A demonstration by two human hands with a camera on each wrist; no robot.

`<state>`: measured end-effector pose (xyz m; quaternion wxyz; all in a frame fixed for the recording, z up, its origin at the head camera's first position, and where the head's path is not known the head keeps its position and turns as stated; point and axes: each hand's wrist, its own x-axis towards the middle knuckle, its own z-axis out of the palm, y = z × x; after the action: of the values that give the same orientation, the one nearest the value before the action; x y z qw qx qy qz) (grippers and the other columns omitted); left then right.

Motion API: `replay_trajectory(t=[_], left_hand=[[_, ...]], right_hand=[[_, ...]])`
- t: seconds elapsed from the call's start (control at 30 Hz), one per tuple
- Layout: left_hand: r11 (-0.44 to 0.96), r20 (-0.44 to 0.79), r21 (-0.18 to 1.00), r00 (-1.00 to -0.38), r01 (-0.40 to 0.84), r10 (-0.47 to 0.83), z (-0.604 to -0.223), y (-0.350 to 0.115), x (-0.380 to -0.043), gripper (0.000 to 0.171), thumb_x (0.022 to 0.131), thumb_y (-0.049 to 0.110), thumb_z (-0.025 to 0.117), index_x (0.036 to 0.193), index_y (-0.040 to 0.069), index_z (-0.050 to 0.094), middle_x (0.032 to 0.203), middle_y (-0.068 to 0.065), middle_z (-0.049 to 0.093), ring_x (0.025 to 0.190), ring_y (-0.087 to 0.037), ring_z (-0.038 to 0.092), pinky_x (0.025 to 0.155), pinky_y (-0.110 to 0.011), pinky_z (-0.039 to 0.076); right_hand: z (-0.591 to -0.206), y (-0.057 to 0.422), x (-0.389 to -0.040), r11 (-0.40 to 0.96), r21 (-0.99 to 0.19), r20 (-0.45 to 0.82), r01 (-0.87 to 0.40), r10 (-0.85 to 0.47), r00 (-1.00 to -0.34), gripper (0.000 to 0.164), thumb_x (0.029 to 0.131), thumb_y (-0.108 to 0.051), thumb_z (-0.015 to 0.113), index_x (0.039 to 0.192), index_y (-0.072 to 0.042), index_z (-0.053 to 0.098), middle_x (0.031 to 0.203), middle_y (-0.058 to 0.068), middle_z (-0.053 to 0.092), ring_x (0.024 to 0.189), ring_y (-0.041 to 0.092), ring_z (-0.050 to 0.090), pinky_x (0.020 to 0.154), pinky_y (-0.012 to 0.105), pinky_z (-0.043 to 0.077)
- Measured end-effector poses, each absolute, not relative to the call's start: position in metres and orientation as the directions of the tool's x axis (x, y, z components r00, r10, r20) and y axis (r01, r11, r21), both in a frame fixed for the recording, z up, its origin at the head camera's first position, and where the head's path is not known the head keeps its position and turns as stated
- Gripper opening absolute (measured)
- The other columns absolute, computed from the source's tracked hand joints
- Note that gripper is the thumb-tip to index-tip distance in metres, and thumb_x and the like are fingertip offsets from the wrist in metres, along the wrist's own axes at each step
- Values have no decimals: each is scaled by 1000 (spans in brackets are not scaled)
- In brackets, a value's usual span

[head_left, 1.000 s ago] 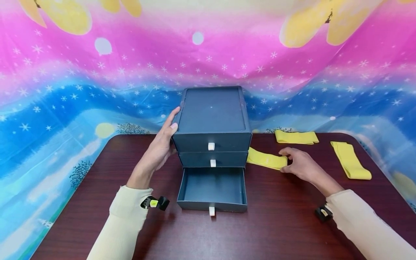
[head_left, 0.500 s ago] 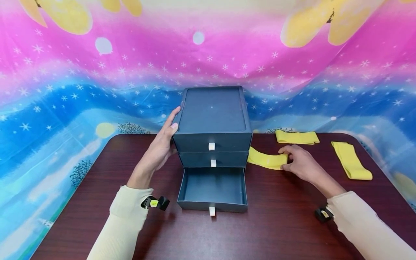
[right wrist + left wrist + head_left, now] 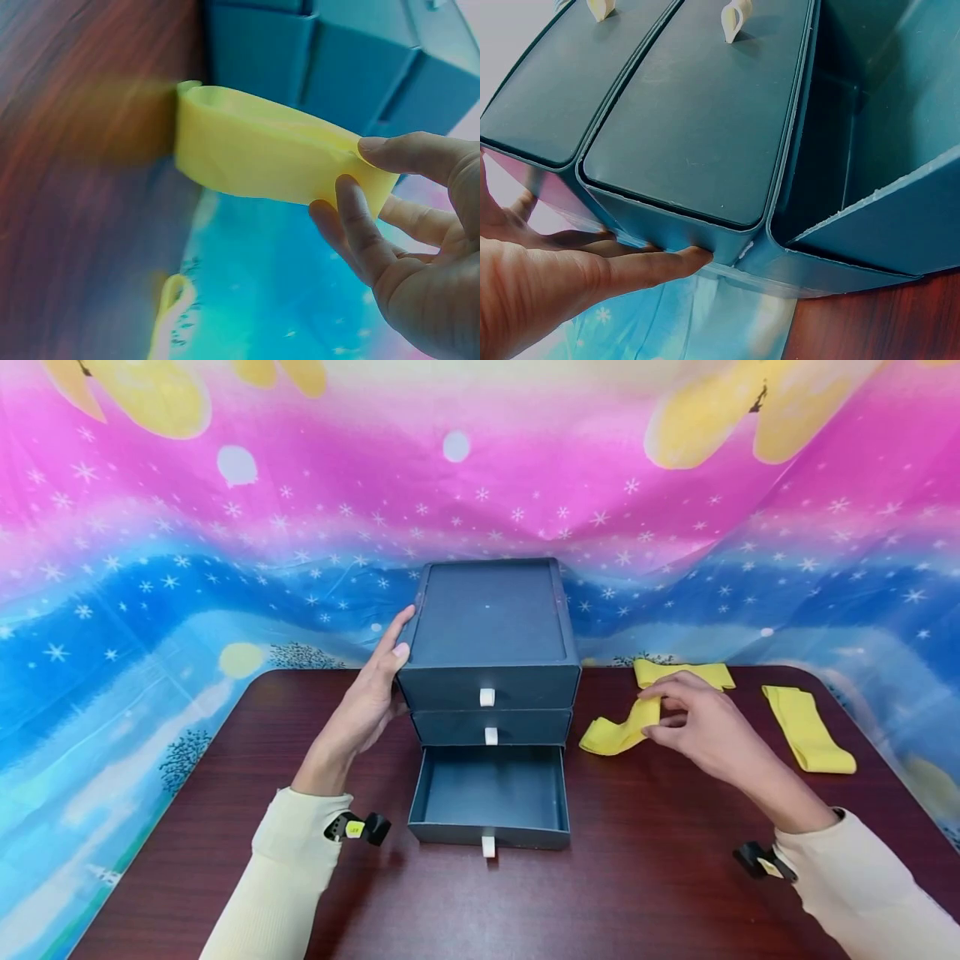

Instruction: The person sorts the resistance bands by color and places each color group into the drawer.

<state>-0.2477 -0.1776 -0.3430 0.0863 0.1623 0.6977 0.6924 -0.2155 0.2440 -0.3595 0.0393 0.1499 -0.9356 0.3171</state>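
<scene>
A dark grey desktop drawer unit (image 3: 491, 614) with three drawers stands at the middle of the table. Its bottom drawer (image 3: 489, 789) is pulled out, with nothing inside; the upper two are closed. My left hand (image 3: 367, 702) rests along the unit's left side, fingers extended; the left wrist view shows the thumb (image 3: 660, 266) against the side wall. To the right of the unit, my right hand (image 3: 705, 727) pinches one end of a yellow elastic loop band (image 3: 618, 735). In the right wrist view that band (image 3: 262, 154) hangs in a loop from thumb and fingertips.
Another yellow band (image 3: 682, 675) lies at the table's back edge, partly behind my right hand. A third yellow band (image 3: 810, 731) lies folded at the right. The dark red wooden table (image 3: 637, 877) backs onto a colourful printed cloth (image 3: 480, 468).
My right hand has raised its end of the yellow band and drawn it away from the unit, so the band now curves upward. The left hand stays put.
</scene>
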Motion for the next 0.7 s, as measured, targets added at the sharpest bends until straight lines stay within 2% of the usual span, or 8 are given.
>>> replay_trajectory(t=[0.1, 0.17, 0.23, 0.3, 0.43, 0.5, 0.7], left_hand=[[-15, 106, 994, -932, 107, 346, -343, -177, -248, 60, 112, 46, 34, 166, 49, 10, 165, -8, 27, 129, -34, 55, 101, -54, 50], [-17, 106, 994, -932, 106, 346, -343, -177, -248, 59, 112, 47, 34, 166, 50, 10, 164, -8, 28, 128, -34, 55, 100, -53, 50], [-20, 105, 994, -932, 104, 348, -343, -177, -248, 58, 112, 47, 34, 165, 51, 12, 164, -8, 28, 128, -33, 55, 100, -52, 51], [-21, 105, 994, -932, 104, 348, -343, -177, -248, 58, 112, 47, 34, 165, 52, 12, 164, -9, 29, 128, -33, 56, 100, -51, 51], [-16, 104, 994, -933, 104, 346, -342, -176, -248, 59, 112, 47, 34, 166, 50, 10, 164, -9, 28, 126, -33, 56, 98, -50, 52], [-11, 102, 994, -933, 105, 344, -342, -176, -248, 59, 112, 47, 34, 166, 50, 10, 165, -8, 27, 126, -33, 56, 98, -49, 53], [-3, 98, 995, -936, 103, 339, -343, -177, -248, 58, 111, 48, 34, 164, 53, 12, 165, -8, 26, 127, -35, 55, 97, -48, 53]], right_hand=[[-349, 240, -206, 738, -586, 214, -334, -257, -942, 39, 86, -7, 84, 124, -2, 73, 126, 12, 61, 108, 38, 69, 89, 29, 60], [-342, 238, -200, 724, -595, 235, -351, -260, -936, 38, 87, -7, 85, 123, -4, 73, 129, 11, 60, 108, 35, 68, 85, 12, 54], [-334, 235, -192, 703, -607, 256, -370, -269, -929, 38, 86, -6, 85, 123, -4, 74, 130, 10, 60, 106, 32, 68, 83, 2, 47], [-328, 232, -186, 683, -620, 270, -386, -277, -922, 39, 87, -7, 85, 124, -6, 74, 132, 9, 59, 105, 23, 68, 82, 0, 45], [-316, 222, -173, 625, -638, 326, -449, -309, -894, 41, 85, -5, 87, 124, -9, 74, 131, 7, 59, 98, 3, 67, 83, 4, 50], [-311, 216, -167, 585, -647, 359, -488, -331, -873, 43, 84, -1, 86, 124, -8, 74, 130, 5, 59, 99, -4, 64, 84, 6, 51], [-299, 193, -152, 476, -671, 426, -568, -379, -821, 46, 81, 7, 85, 123, -8, 73, 128, 1, 59, 108, 2, 60, 86, 12, 55]])
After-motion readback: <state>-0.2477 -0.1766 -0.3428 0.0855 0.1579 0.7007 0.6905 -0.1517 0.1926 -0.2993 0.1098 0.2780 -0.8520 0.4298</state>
